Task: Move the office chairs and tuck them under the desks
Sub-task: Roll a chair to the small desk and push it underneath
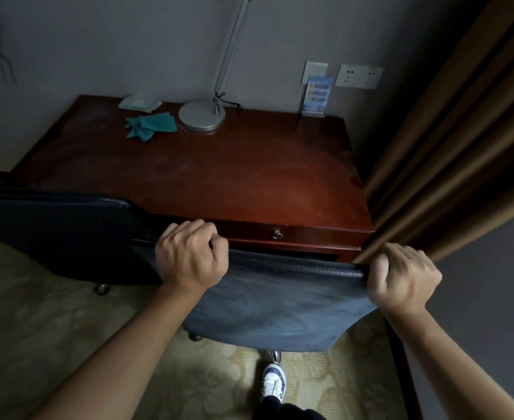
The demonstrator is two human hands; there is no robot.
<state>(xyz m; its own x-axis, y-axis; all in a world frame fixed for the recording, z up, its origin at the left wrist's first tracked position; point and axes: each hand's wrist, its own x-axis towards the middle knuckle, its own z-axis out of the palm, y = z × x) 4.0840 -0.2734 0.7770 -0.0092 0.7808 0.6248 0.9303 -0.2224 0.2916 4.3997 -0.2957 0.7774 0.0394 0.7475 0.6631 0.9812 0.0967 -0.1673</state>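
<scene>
The left hand (192,256) is clenched over the top edge of the chair (277,301) back at its left corner, fingers curled over the far side, knuckles up. The right hand (402,278) is likewise closed on the same edge at its right corner, thumb toward the middle. Both forearms reach forward from the bottom of the view, spread apart, wrists roughly level.

The chair's dark backrest stretches between the two hands, its top edge just below the front of the desk (219,177), under the drawer lock (277,235). The seat is hidden beneath the desk front. A second chair (58,234) stands to the left, its back overlapping the desk's left front corner.

On the desk, near the wall, are a lamp (201,115), a green cloth (151,125) and a card stand (316,97). A shoe (274,380) stands on the carpet (52,328) below the chair.
</scene>
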